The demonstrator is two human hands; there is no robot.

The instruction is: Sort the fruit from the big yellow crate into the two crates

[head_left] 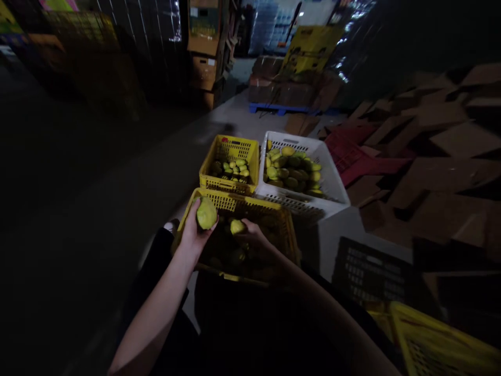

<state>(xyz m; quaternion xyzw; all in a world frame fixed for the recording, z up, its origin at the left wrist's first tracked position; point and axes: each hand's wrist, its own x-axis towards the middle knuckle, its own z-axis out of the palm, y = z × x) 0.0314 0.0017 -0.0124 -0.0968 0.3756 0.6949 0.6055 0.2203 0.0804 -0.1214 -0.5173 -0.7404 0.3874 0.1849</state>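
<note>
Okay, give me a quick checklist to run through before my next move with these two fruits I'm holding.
1. Left hand grips its fruit firmly: ok.
2. Right hand has hold of the smaller fruit: ok.
3. Near yellow crate within reach: ok.
4. Far yellow crate has room: ok.
5. White crate has room: ok.
6. Fruit free of blemishes: cannot tell, too dark.

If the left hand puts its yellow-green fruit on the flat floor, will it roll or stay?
The fruit in the left hand looks rounded and smooth, so it would probably roll a little. It fills the palm, so likely fairly heavy. Its skin seems firm, not floppy.
</note>
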